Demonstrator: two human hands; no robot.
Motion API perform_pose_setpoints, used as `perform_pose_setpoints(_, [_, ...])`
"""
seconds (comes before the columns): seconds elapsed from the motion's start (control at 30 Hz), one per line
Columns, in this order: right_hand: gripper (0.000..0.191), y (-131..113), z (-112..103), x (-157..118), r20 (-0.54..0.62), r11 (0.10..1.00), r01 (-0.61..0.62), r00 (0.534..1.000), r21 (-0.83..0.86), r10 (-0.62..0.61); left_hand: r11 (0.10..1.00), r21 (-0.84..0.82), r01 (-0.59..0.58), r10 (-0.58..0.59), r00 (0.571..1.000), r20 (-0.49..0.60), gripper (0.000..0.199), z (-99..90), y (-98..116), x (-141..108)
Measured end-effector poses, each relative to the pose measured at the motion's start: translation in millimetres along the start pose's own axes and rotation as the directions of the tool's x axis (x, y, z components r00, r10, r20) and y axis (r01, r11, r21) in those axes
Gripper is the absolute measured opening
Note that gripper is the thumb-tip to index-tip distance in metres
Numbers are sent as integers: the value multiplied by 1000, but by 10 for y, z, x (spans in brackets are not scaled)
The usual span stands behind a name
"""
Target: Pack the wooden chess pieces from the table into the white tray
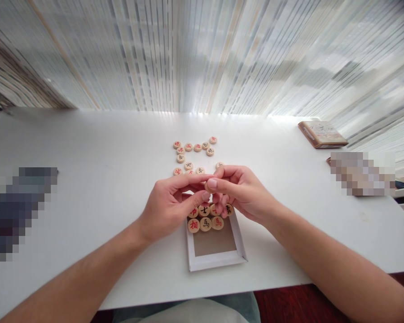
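Note:
My left hand (170, 199) and my right hand (244, 190) meet above a shallow white cardboard box (218, 260). Between their fingertips is a round wooden Chinese chess piece (209, 186), mostly covered by my right thumb. Both hands are closed on this piece, the left with its thumb below and index finger stretched along the top. Chess pieces lie in rows inside the box, among them a red-marked piece (194, 225), a black-marked piece (205, 224) and another red one (217, 223). My fingers partly hide the upper row.
Beyond my hands, several loose chess pieces (197, 147) lie scattered on the white table (121, 148). A brown box (323, 134) and a blurred-out item (362, 174) sit at the right. Another blurred-out dark item (20, 211) is at the left. A striped curtain (188, 54) hangs behind.

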State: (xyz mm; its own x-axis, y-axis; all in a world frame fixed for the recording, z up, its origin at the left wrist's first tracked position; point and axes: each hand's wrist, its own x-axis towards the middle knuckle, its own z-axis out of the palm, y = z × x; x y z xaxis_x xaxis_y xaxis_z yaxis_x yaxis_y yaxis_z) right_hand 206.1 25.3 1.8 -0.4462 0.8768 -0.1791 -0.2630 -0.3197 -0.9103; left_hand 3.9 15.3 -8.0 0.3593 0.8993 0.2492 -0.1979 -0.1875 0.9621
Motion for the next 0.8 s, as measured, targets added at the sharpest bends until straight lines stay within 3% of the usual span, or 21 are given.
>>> perform_pose_setpoints(0.3, [28, -22, 6, 2, 27, 999, 30, 999, 17, -30, 996, -57, 64, -68, 996, -64, 25, -11, -21, -40])
perform_pose_setpoints(0.8, [26, 21, -34, -1, 42, 998, 58, 997, -15, -57, 999, -29, 33, -35, 998, -49, 23, 20, 19, -16])
